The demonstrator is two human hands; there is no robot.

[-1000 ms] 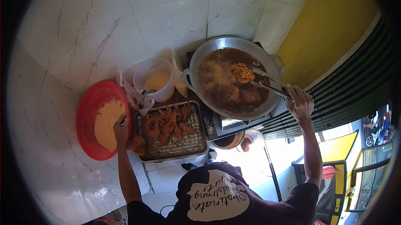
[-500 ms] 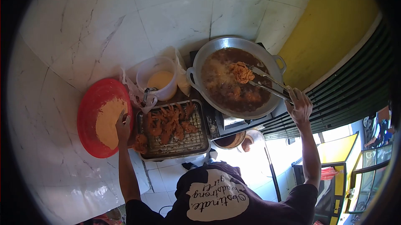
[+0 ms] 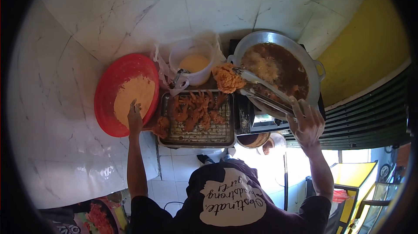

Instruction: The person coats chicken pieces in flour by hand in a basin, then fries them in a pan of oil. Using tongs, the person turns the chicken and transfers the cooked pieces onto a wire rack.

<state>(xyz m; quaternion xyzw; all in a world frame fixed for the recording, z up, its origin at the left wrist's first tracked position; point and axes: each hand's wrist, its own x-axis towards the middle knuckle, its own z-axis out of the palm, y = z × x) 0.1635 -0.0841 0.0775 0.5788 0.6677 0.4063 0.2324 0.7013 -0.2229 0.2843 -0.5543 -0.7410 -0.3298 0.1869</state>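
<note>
My right hand grips metal tongs that clamp a golden fried piece, held in the air between the wok of dark oil and the wire rack tray. The tray carries several fried pieces. My left hand rests on the rim of a red basin filled with pale flour, fingers loosely together and holding nothing I can see.
A clear plastic tub of yellow batter stands behind the tray, with a crumpled plastic bag beside it. The wok sits on a stove. White marbled tiles surround the counter; a yellow wall is at right.
The tongs have lifted the fried piece out of the oil and carried it left toward the rack tray. My left hand stays at the red basin's rim. The view has shifted.
</note>
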